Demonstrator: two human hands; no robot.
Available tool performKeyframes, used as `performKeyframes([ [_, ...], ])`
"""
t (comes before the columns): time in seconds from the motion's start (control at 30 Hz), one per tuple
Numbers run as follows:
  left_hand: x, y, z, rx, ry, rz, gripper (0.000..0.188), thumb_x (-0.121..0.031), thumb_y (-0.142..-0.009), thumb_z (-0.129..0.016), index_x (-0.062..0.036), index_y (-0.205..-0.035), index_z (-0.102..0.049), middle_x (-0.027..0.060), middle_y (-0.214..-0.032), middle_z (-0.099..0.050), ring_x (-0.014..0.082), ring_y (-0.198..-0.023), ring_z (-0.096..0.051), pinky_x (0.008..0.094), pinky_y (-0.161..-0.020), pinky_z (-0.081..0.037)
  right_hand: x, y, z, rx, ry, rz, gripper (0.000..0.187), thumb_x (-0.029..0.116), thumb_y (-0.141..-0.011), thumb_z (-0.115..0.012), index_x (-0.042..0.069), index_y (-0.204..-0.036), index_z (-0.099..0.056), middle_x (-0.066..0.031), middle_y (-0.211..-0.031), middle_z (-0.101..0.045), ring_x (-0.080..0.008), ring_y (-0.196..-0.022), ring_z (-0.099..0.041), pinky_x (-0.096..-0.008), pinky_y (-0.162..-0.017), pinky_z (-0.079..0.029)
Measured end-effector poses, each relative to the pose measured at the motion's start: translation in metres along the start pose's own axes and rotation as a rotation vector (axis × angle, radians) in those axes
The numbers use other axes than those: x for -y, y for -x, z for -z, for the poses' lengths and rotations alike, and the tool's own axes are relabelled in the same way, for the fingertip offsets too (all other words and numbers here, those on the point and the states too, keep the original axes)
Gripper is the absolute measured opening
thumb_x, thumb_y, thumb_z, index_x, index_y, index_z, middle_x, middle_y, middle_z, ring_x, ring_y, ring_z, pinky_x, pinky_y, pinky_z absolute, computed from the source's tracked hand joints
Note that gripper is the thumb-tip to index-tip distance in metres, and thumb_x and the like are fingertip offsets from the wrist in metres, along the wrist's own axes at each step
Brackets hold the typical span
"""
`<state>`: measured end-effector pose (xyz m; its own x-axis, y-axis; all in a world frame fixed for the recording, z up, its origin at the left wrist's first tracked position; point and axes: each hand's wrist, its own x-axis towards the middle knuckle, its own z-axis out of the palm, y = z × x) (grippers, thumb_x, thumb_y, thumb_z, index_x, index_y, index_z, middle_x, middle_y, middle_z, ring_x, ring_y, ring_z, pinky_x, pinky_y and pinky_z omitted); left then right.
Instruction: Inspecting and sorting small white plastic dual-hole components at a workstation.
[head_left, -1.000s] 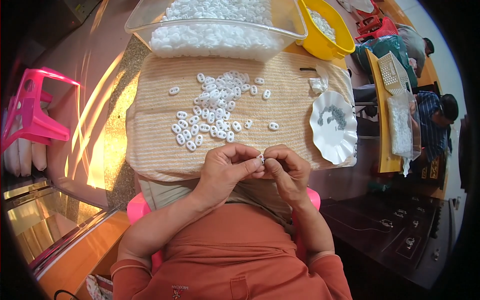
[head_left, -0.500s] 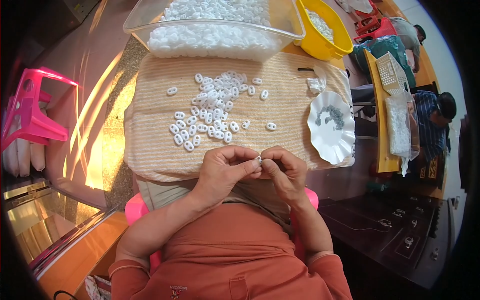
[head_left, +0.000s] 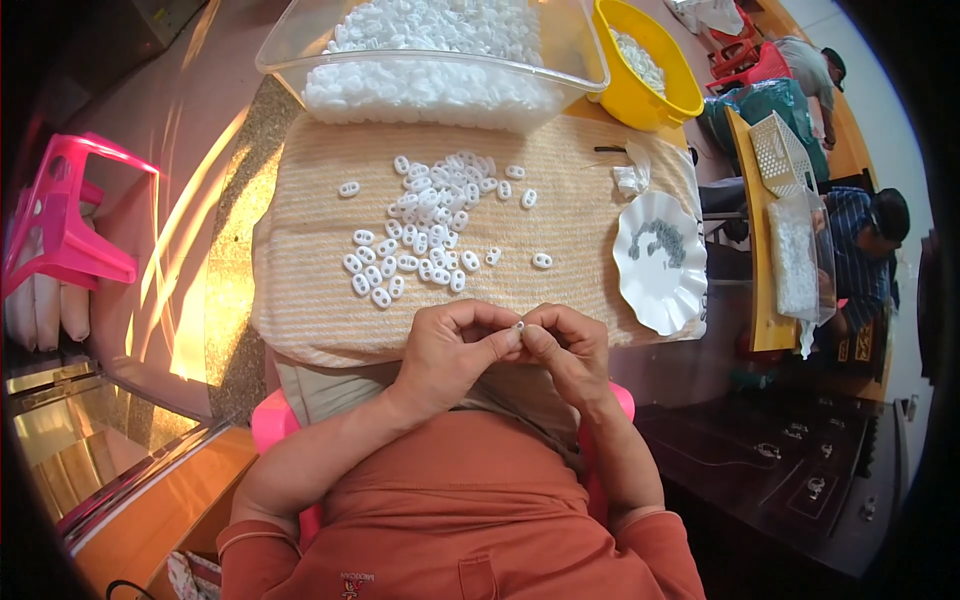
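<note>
My left hand (head_left: 450, 350) and my right hand (head_left: 568, 355) meet at the near edge of a striped cloth. Between their thumbs and fingertips they pinch a small white plastic piece (head_left: 519, 326), mostly covered by the fingers. Beyond them a loose pile of white oval two-hole plastic pieces (head_left: 430, 205) lies on the cloth (head_left: 320, 215), with a few single ones apart from it. To the right, a white wavy-rimmed plate (head_left: 655, 308) holds small grey parts (head_left: 668, 237), too small to make out.
A clear plastic bin (head_left: 430, 60) full of white pieces stands at the far edge, beside a yellow basin (head_left: 675, 100). A crumpled white wrapper (head_left: 630, 178) lies above the plate. A pink stool (head_left: 70, 215) is at left. Two people sit at benches at far right.
My fingers have closed further over the small white piece, so less of it shows. The whole view has shifted slightly; the pile and plate look the same.
</note>
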<state>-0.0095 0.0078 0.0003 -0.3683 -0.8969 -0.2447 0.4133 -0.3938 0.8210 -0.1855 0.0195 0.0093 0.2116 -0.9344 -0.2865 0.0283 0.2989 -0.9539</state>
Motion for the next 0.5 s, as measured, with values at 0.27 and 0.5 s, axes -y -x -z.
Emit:
performKeyframes([
  [0.27,0.0012,-0.0015,0.0009,-0.012,0.057,0.026,0.013,0.000,-0.087,-0.061,0.0059,-0.099,-0.061,0.0111,-0.087,-0.065,0.0153,-0.078,-0.064,0.0278,-0.073,-0.056,-0.0002,-0.0017,0.0031,0.002,-0.085,-0.017,0.015,0.007,-0.093,-0.054,-0.005,-0.100,-0.059,-0.0090,-0.090,-0.064,-0.0142,-0.082,-0.064,-0.0264,-0.075,-0.055],
  [0.5,-0.0001,-0.0011,0.0010,-0.011,0.086,0.055,0.014,-0.001,-0.087,-0.061,0.0053,-0.100,-0.061,0.0102,-0.087,-0.065,0.0139,-0.078,-0.064,0.0260,-0.073,-0.056,0.0032,-0.0004,0.0039,-0.005,-0.095,-0.036,0.014,0.004,-0.092,-0.054,-0.005,-0.102,-0.060,-0.0086,-0.095,-0.064,-0.0145,-0.087,-0.063,-0.0269,-0.079,-0.054],
])
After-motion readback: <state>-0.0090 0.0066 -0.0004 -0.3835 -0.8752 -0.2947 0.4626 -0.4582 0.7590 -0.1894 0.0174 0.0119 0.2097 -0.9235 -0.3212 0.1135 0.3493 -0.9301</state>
